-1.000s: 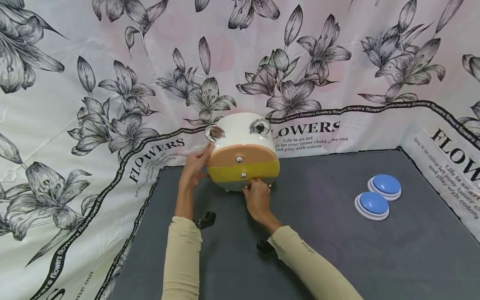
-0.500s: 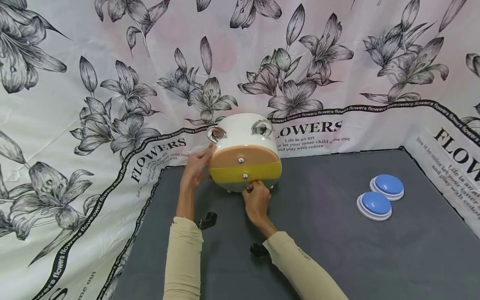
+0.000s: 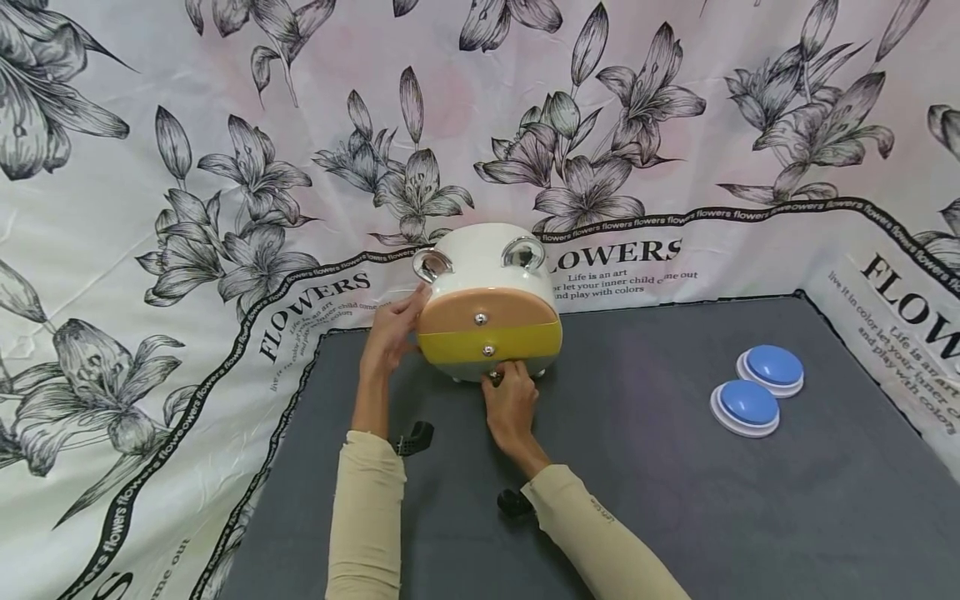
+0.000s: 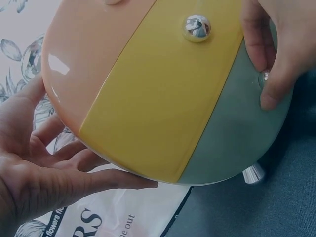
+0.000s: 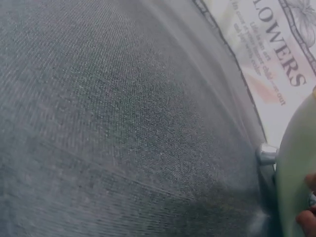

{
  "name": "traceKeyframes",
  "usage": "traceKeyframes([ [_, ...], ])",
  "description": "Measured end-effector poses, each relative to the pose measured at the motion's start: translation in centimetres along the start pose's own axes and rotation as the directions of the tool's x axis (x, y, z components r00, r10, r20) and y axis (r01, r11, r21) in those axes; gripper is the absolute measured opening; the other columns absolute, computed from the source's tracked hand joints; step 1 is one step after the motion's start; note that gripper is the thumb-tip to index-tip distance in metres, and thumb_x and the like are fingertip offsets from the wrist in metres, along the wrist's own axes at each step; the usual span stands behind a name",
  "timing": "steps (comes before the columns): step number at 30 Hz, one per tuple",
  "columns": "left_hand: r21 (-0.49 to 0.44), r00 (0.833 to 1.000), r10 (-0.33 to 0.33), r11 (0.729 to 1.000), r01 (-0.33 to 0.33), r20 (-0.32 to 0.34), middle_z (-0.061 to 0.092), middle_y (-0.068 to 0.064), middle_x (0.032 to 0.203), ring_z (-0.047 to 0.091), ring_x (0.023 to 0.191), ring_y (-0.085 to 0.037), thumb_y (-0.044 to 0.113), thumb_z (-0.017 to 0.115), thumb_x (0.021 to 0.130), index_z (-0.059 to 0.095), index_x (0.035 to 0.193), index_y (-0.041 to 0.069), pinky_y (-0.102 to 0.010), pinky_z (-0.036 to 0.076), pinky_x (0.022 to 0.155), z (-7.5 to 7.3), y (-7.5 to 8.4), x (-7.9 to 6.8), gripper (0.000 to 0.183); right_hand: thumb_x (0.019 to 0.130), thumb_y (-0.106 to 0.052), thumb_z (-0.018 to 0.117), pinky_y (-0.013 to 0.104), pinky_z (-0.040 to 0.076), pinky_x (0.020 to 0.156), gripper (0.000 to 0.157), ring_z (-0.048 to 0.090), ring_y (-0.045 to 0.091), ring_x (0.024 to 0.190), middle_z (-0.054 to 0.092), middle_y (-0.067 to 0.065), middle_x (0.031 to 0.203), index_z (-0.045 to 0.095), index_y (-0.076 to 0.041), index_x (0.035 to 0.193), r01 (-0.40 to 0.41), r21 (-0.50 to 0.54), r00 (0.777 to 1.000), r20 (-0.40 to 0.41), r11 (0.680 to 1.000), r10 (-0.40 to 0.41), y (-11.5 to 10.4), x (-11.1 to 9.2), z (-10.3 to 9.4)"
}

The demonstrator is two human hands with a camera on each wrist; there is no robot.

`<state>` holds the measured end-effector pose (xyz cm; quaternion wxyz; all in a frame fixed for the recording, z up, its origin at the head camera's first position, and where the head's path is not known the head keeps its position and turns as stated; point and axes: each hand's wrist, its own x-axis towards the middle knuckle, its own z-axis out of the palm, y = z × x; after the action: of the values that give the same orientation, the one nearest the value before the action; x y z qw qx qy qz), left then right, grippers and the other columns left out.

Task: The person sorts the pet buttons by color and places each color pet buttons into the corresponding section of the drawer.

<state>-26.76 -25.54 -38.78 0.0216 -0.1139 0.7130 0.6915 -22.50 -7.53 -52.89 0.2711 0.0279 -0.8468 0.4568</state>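
A small rounded drawer cabinet [image 3: 491, 258] stands at the back of the table, with a white body, silver rings on top and short silver feet. Its front has an orange drawer [image 3: 450, 310], a yellow drawer [image 3: 450, 343] and a green drawer [image 4: 222, 133], each with a round silver knob. My left hand [image 3: 388, 337] rests against the cabinet's left side, thumb stretched along the rim. With thumb and fingers, my right hand [image 3: 512, 404] pinches the green drawer's knob [image 4: 264, 79], which is partly hidden. All three drawer fronts look flush.
Two blue push buttons [image 3: 750, 402] with white bases lie close together on the dark grey table [image 3: 645, 500], to the right. Behind the cabinet rises a flower-printed cloth [image 3: 450, 100]. Black wrist straps or mounts show below both hands.
My right wrist and forearm have shifted slightly left while the fingers stay at the green drawer's knob. My left hand and the cabinet look unmoved.
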Motion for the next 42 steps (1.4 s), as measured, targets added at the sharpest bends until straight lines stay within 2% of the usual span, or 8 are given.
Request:
traceKeyframes([
  [5,0.008,1.000,-0.008,1.000,0.008,-0.015,0.048,0.018,0.161,0.045,0.152,-0.035,0.049,0.072,0.097,0.056,0.150,0.015,-0.078,0.043,0.107,0.1,-0.3,-0.1,0.066,0.086,-0.005,0.083,0.054,0.057,0.070,0.013,0.067,0.033,0.074,0.065,0.014,0.085,0.071,-0.002,0.087,0.008,-0.009,1.000,-0.021,1.000,-0.008,0.3,-0.1,0.3],
  [12,-0.007,0.999,-0.008,1.000,0.008,-0.046,0.051,0.015,0.159,0.045,0.152,-0.034,0.050,0.074,0.096,0.058,0.149,0.016,-0.076,0.045,0.107,0.5,-0.5,-0.1,0.065,0.084,0.000,0.080,0.051,0.048,0.063,0.022,0.057,0.033,0.068,0.055,0.013,0.080,0.059,-0.003,0.078,0.023,0.015,0.999,-0.024,1.000,-0.023,0.2,0.2,0.4],
  [18,-0.015,0.998,-0.008,1.000,0.007,-0.066,0.052,0.010,0.161,0.047,0.151,-0.032,0.052,0.074,0.095,0.058,0.148,0.016,-0.075,0.046,0.108,0.4,-0.6,-0.3,0.067,0.084,-0.001,0.080,0.049,0.046,0.060,0.025,0.053,0.031,0.064,0.052,0.013,0.079,0.056,-0.003,0.075,0.042,-0.018,0.999,-0.023,0.999,-0.042,-0.1,0.1,0.5],
  [25,-0.044,0.997,0.018,0.999,-0.021,-0.070,0.055,0.020,0.155,0.048,0.150,-0.026,0.052,0.076,0.093,0.061,0.146,0.016,-0.070,0.048,0.109,0.9,-0.7,-0.3,0.066,0.083,0.000,0.079,0.050,0.047,0.061,0.025,0.054,0.032,0.064,0.053,0.013,0.079,0.056,-0.004,0.073,0.046,-0.030,0.998,-0.045,0.998,-0.048,0.1,0.2,0.3],
  [29,-0.049,0.997,0.023,0.998,-0.027,-0.078,0.055,0.019,0.155,0.045,0.152,-0.026,0.052,0.077,0.092,0.061,0.145,0.016,-0.071,0.047,0.110,1.0,-0.7,-0.2,0.066,0.084,-0.001,0.079,0.053,0.050,0.063,0.021,0.057,0.033,0.068,0.055,0.013,0.083,0.059,-0.004,0.078,0.043,-0.021,0.998,-0.034,0.999,-0.043,0.2,0.2,0.3],
  [35,-0.025,0.996,0.009,1.000,-0.011,-0.090,0.054,0.010,0.159,0.047,0.150,-0.025,0.058,0.078,0.089,0.063,0.144,0.019,-0.068,0.049,0.109,0.9,-0.9,-0.1,0.069,0.087,-0.001,0.076,0.052,0.050,0.065,0.015,0.057,0.034,0.070,0.055,0.014,0.089,0.061,-0.003,0.088,0.030,-0.028,1.000,0.006,0.999,-0.030,0.0,0.2,0.4],
  [39,-0.014,0.995,0.004,1.000,-0.006,-0.098,0.054,0.002,0.159,0.050,0.146,-0.027,0.063,0.080,0.085,0.066,0.141,0.017,-0.067,0.052,0.106,0.9,-0.8,-0.1,0.073,0.089,0.000,0.071,0.054,0.050,0.066,0.012,0.057,0.037,0.071,0.055,0.016,0.093,0.061,-0.003,0.094,0.002,-0.042,1.000,0.030,0.999,-0.001,-0.4,0.9,0.4],
  [42,-0.006,0.995,0.018,1.000,-0.018,-0.103,0.054,0.003,0.160,0.050,0.148,-0.029,0.062,0.080,0.085,0.067,0.141,0.017,-0.067,0.053,0.104,0.9,-0.6,0.0,0.073,0.091,-0.001,0.069,0.055,0.050,0.066,0.012,0.056,0.038,0.073,0.056,0.018,0.097,0.062,-0.003,0.100,-0.014,-0.037,0.998,0.053,0.999,0.016,-0.6,1.5,0.5],
])
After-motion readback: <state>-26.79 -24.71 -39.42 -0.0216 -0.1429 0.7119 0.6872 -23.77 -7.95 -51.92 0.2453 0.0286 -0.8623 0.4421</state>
